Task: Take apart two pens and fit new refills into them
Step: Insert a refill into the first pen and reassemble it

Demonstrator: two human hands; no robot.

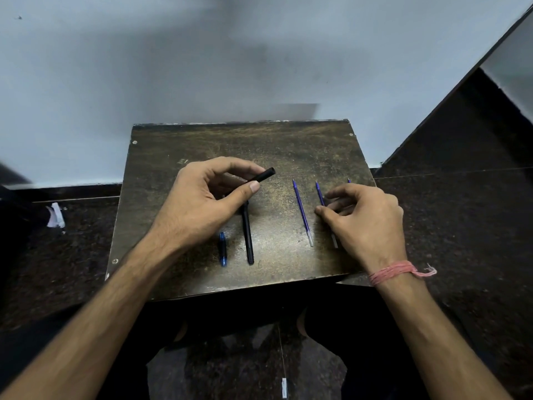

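My left hand (207,199) holds a black pen barrel (264,175) between thumb and fingers, its open end pointing right and up. Under that hand a black pen (248,235) lies on the small dark table (288,145), with a short blue pen part (222,249) to its left. Three blue refills lie on the right side. The first refill (302,212) lies free. My right hand (363,217) rests over the second refill (319,193), thumb and fingertips touching it. Only the tip of the third refill (349,180) shows beyond the hand.
The table stands against a pale wall (202,67) on a dark speckled floor (461,226). A crumpled white paper scrap (56,216) lies on the floor at left. My legs are below the table's front edge.
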